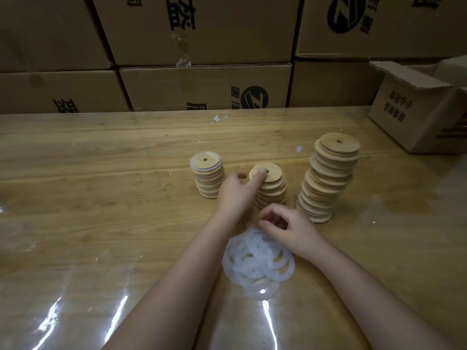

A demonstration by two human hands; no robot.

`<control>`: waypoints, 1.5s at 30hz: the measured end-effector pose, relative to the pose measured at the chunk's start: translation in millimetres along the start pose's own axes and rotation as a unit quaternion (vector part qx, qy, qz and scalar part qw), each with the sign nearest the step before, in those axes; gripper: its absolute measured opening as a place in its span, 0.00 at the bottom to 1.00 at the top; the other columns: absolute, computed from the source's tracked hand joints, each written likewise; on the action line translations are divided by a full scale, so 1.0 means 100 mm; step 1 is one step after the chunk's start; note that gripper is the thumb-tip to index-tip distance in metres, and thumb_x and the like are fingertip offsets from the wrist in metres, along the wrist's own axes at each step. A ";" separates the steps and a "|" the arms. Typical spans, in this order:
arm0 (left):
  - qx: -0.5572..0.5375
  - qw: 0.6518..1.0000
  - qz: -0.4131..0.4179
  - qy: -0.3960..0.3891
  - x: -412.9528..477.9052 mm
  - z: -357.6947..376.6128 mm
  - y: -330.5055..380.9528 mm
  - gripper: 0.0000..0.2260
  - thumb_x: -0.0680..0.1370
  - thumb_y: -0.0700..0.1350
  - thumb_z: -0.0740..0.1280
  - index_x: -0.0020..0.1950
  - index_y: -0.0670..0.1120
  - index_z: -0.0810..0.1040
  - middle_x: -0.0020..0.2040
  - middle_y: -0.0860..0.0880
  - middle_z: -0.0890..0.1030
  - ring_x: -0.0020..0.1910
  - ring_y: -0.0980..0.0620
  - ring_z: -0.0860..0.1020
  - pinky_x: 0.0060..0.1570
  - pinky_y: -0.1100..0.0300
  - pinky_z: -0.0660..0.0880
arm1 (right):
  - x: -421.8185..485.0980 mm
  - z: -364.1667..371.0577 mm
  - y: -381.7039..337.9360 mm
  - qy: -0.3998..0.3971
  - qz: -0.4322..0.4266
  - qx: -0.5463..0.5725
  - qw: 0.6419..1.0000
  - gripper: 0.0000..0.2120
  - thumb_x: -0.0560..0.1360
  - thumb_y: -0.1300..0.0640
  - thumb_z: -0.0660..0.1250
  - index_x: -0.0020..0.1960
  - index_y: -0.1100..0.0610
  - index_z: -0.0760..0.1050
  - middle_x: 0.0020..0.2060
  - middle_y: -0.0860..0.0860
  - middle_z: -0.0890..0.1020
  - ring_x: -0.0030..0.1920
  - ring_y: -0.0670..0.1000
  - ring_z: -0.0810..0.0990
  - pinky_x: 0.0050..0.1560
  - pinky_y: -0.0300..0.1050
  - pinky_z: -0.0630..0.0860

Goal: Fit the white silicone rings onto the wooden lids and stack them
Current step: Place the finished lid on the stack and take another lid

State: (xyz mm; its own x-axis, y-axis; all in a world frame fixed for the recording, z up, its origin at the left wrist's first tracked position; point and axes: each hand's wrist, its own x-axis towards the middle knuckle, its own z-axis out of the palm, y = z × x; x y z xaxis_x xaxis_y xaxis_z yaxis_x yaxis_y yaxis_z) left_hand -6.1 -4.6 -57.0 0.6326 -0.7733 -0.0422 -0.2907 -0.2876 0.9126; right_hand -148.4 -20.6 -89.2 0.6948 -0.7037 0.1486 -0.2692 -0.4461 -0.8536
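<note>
Resting on the top lid of the middle stack (272, 190), the left hand (233, 193) has its index fingertip (262, 171) laid flat on the wood just beside the small centre hole, thumb sticking out to the side. The right hand (290, 228) hovers nearer the person, fingers curled over the far edge of the rings (257, 265). Whether it pinches one cannot be told. The hands are apart, the left ahead of the right.

The white rings lie in a loose overlapping pile on the table (101, 198), between the forearms. Three stacks of wooden lids stand in a row beyond them. The left stack (207, 176) is short and shows a white rim under its top lid. The right stack (328, 178) is the tallest and leans unevenly.

Cardboard boxes (202, 34) form a wall behind the table, printed with large black Chinese characters, upside down in this view, and a round black logo (254, 98) with a slanted Z-like mark. An open box (414, 117) at the right edge bears smaller upside-down characters, too blurred to read.
</note>
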 end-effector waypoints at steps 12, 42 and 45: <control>-0.223 0.973 -0.053 -0.037 -0.06 -0.13 0.01 0.08 0.75 0.46 0.70 0.40 0.43 0.77 0.27 0.53 0.74 0.27 0.58 0.73 0.31 0.67 0.73 | -0.04 -0.14 -0.09 -0.139 -0.031 -0.007 0.990 0.18 0.67 0.73 0.62 0.48 0.53 0.77 0.53 0.50 0.76 0.50 0.51 0.75 0.50 0.40 0.72; -0.265 0.959 0.089 -0.045 -0.40 -0.42 -0.50 0.08 0.77 0.37 0.66 0.55 0.44 0.78 0.44 0.44 0.77 0.42 0.56 0.78 0.42 0.59 0.80 | -0.10 0.02 -0.02 -0.002 -0.062 0.008 0.998 0.08 0.73 0.61 0.69 0.41 0.49 0.75 0.45 0.46 0.78 0.45 0.47 0.77 0.47 0.41 0.74; -0.233 0.967 0.089 -0.050 -0.39 -0.40 -0.50 0.10 0.76 0.38 0.67 0.57 0.42 0.78 0.43 0.48 0.79 0.43 0.55 0.78 0.46 0.52 0.79 | -0.09 0.02 -0.04 0.033 -0.082 -0.022 0.996 0.07 0.72 0.62 0.70 0.41 0.51 0.75 0.42 0.45 0.75 0.40 0.45 0.74 0.42 0.32 0.69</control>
State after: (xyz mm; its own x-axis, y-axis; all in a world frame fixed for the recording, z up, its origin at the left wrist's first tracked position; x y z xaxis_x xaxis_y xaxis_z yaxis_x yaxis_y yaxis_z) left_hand 12.0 62.7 -84.4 0.5232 -0.8445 0.1141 -0.0183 0.1228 0.9923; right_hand -152.1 -11.8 -87.6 0.6872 -0.6530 0.3183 -0.1851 -0.5811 -0.7925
